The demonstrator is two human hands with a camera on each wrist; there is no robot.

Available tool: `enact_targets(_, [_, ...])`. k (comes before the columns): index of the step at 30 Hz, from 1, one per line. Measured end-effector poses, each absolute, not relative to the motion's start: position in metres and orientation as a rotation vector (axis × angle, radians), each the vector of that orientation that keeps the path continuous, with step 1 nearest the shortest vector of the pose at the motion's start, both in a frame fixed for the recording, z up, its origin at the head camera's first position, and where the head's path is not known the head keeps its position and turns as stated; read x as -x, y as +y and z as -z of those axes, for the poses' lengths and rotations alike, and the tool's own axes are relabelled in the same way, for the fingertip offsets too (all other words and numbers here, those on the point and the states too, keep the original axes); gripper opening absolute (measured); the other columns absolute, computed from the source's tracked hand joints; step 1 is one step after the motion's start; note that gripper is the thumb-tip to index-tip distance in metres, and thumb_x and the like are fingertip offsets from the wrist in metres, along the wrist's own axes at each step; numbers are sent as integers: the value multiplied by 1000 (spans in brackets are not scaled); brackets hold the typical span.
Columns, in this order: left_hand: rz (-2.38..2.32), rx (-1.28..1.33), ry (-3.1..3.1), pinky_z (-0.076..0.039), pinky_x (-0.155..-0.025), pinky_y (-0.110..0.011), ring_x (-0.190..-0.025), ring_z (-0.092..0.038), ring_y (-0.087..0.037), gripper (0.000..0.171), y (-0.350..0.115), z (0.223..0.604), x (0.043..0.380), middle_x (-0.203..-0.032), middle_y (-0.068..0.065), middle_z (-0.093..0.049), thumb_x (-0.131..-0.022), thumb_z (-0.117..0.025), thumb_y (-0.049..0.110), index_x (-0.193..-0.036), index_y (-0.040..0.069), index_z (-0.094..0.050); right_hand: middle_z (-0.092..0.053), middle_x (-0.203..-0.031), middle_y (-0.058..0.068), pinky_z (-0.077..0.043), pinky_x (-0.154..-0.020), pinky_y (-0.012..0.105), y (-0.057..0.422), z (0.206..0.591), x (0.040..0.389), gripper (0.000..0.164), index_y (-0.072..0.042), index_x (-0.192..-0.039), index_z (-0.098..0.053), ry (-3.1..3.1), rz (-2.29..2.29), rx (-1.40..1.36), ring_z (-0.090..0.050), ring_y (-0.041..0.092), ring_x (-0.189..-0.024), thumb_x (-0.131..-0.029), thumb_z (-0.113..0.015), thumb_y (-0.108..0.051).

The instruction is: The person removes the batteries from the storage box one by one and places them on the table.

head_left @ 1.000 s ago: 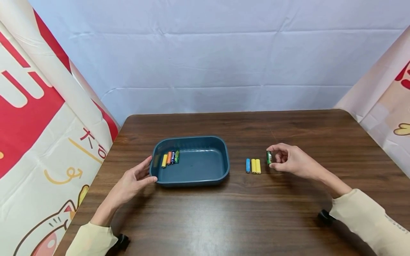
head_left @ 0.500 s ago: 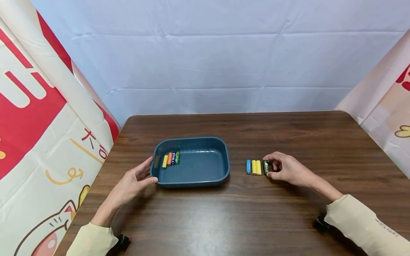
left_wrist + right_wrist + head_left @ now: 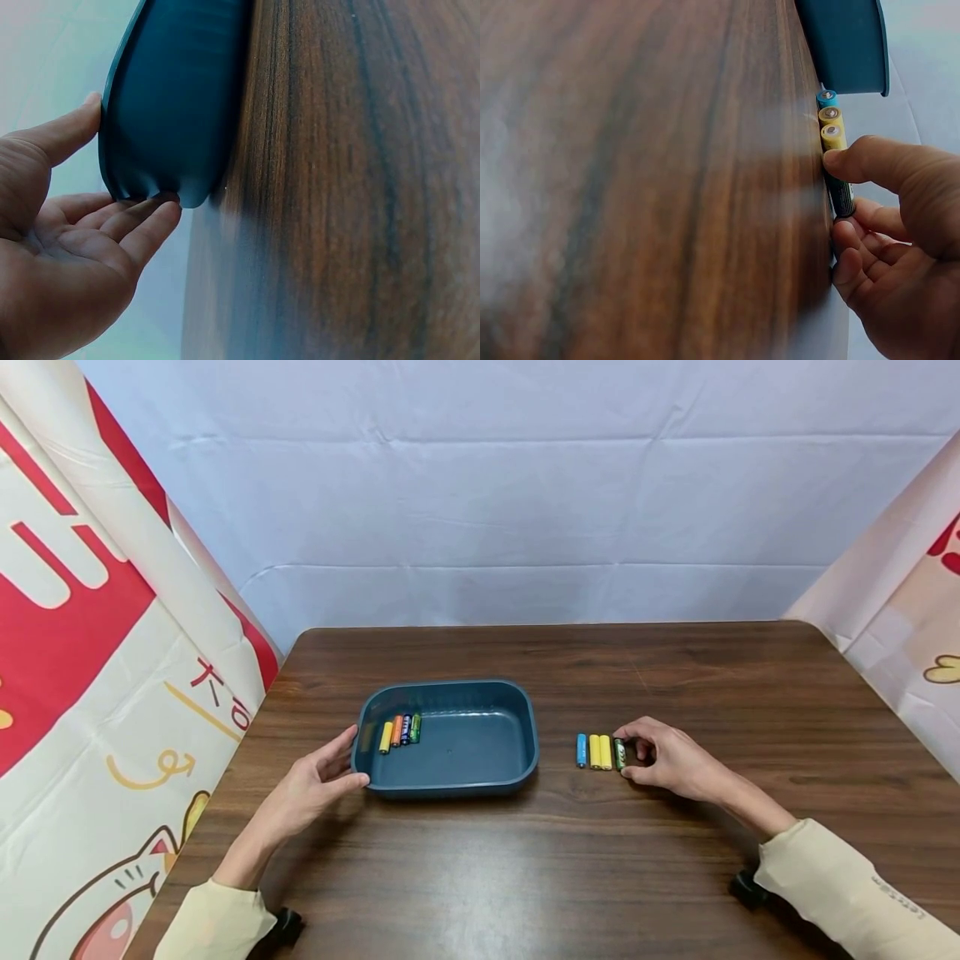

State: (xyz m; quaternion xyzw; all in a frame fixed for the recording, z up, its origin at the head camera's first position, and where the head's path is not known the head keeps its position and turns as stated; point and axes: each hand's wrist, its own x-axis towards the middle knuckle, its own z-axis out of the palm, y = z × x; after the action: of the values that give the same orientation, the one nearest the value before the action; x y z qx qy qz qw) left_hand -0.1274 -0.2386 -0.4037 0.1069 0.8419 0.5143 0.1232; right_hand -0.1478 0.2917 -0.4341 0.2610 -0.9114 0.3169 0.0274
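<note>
A dark teal plastic tray (image 3: 450, 791) stands on the table, with a row of yellow, orange, dark blue and green batteries (image 3: 401, 732) at its left end. My left hand (image 3: 303, 793) touches that end, thumb at the near rim, fairly straight fingers against the outer wall. To the right of the tray, a blue battery (image 3: 581, 751) lies beside two yellow batteries (image 3: 600, 752). My right hand (image 3: 678, 762) pinches a green-and-black battery (image 3: 619, 754) between thumb and forefinger, close to the right-hand yellow one. In the right wrist view the thumb (image 3: 870, 163) covers its near end.
The dark wood table (image 3: 480, 868) ends at a back edge behind the tray. A pale cloth (image 3: 480, 502) hangs beyond it, and printed cloths stand at both sides. Black straps (image 3: 285, 929) show at the sleeve cuffs.
My right hand has moved left and down with the green-and-black battery, from apart to beside the yellow ones. My left hand and the tray have stayed put.
</note>
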Motion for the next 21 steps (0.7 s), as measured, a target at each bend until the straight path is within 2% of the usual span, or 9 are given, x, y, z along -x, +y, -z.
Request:
enact_targets(8, [-1501, -307, 2457, -50, -103, -43, -138, -50, -43, 81, -239, 404, 128, -159, -26, -39, -98, -73, 16, -164, 5, -26, -57, -95, 0, -43, -59, 23, 292, 435, 147, 43, 0, -119, -68, -2802, -961, -819, -52, 12, -76, -80, -86, -2])
enact_targets(21, [-1498, -315, 2461, -50, -104, -43, -138, -50, -43, 83, -239, 404, 128, -159, -25, -39, -98, -74, 20, -164, 5, -26, -63, -107, 8, -47, -65, 23, 293, 433, 146, 52, 2, -127, -64, -2839, -1079, -747, -55, 16, -83, -82, -87, -7])
